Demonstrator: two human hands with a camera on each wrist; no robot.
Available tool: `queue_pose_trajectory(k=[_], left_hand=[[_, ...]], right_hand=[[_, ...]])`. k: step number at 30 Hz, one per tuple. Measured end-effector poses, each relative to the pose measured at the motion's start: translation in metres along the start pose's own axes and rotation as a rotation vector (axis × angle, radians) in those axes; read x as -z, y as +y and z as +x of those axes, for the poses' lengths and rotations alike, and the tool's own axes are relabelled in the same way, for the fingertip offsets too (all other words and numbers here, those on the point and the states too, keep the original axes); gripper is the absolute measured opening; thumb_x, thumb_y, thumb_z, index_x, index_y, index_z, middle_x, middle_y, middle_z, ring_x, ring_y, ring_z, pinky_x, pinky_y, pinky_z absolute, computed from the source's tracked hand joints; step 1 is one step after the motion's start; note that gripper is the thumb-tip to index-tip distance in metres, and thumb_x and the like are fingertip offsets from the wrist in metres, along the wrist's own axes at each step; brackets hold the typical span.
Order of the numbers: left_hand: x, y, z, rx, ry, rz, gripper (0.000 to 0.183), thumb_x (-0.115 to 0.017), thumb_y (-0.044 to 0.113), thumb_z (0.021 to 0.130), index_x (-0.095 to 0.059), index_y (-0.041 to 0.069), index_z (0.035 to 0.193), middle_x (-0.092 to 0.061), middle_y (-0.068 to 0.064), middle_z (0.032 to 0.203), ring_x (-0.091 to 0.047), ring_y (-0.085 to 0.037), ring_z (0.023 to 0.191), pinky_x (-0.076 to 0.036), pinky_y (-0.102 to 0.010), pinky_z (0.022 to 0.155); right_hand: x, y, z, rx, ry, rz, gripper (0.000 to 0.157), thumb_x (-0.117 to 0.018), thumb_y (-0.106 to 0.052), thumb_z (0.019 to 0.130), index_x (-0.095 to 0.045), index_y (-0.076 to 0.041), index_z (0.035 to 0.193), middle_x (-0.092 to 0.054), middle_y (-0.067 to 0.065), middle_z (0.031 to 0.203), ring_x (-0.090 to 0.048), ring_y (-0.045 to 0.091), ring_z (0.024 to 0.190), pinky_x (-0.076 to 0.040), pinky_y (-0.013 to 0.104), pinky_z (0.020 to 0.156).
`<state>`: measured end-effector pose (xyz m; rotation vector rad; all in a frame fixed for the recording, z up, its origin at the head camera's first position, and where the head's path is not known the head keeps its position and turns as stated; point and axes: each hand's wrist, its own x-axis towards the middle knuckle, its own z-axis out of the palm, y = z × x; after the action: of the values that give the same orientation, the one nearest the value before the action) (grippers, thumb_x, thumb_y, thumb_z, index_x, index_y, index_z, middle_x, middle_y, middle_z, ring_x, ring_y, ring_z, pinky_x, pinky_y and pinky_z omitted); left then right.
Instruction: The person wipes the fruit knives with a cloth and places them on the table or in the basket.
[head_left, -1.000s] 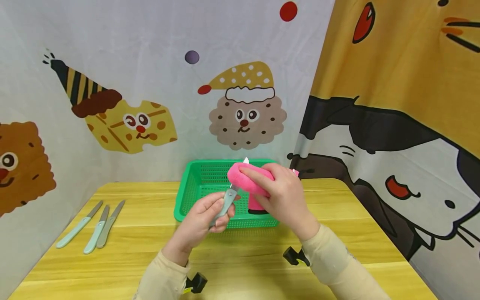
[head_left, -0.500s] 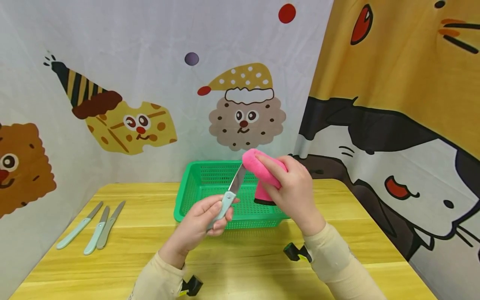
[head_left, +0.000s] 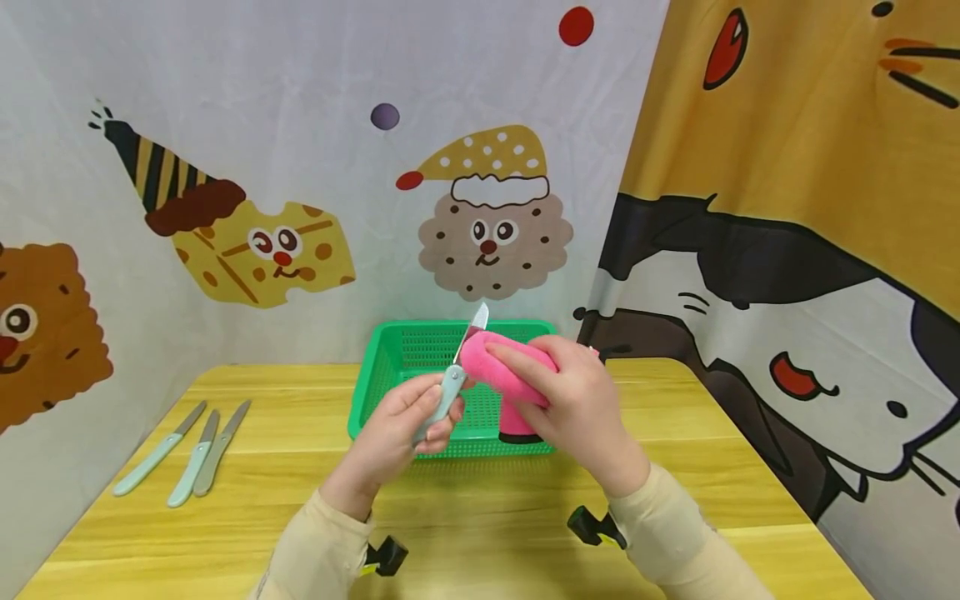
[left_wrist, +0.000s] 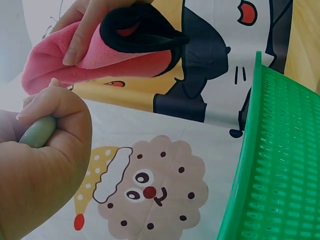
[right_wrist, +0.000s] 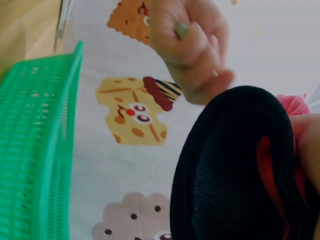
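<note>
A person's left hand (head_left: 412, 421) grips the pale green handle of a knife (head_left: 452, 383), fingers curled round it, while the right hand (head_left: 581, 400) pinches a pink cloth (head_left: 506, 379) with black edging (left_wrist: 135, 48) against the blade, just beyond the left hand's grip. The blade slants up and away from that grip, its tip showing past the cloth, whose black-trimmed end hangs below the right hand's fingers. Behind the two hands, a green basket (head_left: 362, 392) with slotted walls sits on a wooden table (head_left: 487, 533). Well to the left of the gripped knife, three other knives (head_left: 153, 457) lie on the tabletop, blades pointing away from the person, two of them close together. Beyond the hands and the basket hangs a curtain (head_left: 300, 50) printed with cartoon faces.
</note>
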<state>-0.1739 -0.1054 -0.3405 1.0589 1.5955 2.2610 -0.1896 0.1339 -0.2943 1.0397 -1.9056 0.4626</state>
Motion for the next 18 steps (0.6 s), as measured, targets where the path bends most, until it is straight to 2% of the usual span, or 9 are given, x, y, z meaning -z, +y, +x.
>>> queue_pose_trajectory(k=[4,9,13,18], left_hand=[[-0.003,0.000,0.005,-0.004,-0.019,0.021,0.030,-0.028,0.011,0.110,-0.057,0.003,0.112,-0.048,-0.004,0.083,-0.037,-0.008,0.060,-0.030,-0.019,0.049],[-0.005,-0.003,0.006,-0.024,-0.059,0.015,0.032,-0.027,0.012,0.110,-0.059,0.009,0.116,-0.049,-0.003,0.087,-0.035,-0.008,0.060,-0.030,-0.018,0.049],[-0.006,-0.004,0.004,-0.007,-0.057,0.025,0.031,-0.028,0.014,0.110,-0.058,0.008,0.113,-0.048,-0.003,0.084,-0.035,-0.008,0.060,-0.032,-0.017,0.050],[-0.006,-0.004,0.002,-0.011,-0.065,0.046,0.030,-0.027,0.013,0.110,-0.054,-0.002,0.107,-0.045,-0.003,0.080,-0.034,-0.010,0.059,-0.029,-0.020,0.048]], right_hand=[[-0.007,-0.006,-0.001,0.026,-0.014,0.020,0.054,-0.083,-0.014,0.076,-0.067,-0.024,0.127,-0.063,0.012,0.097,-0.062,0.027,0.086,-0.052,0.042,0.064],[-0.014,-0.008,-0.005,0.041,-0.018,0.038,0.052,-0.083,-0.015,0.078,-0.067,-0.024,0.127,-0.062,0.011,0.092,-0.061,0.026,0.078,-0.053,0.039,0.065],[-0.017,-0.010,-0.007,0.034,-0.035,0.045,0.053,-0.083,-0.014,0.078,-0.067,-0.024,0.127,-0.061,0.010,0.092,-0.060,0.025,0.078,-0.053,0.039,0.067],[-0.017,-0.010,-0.008,0.024,-0.045,0.044,0.055,-0.082,-0.010,0.077,-0.067,-0.025,0.127,-0.062,0.009,0.093,-0.061,0.025,0.079,-0.053,0.039,0.067]])
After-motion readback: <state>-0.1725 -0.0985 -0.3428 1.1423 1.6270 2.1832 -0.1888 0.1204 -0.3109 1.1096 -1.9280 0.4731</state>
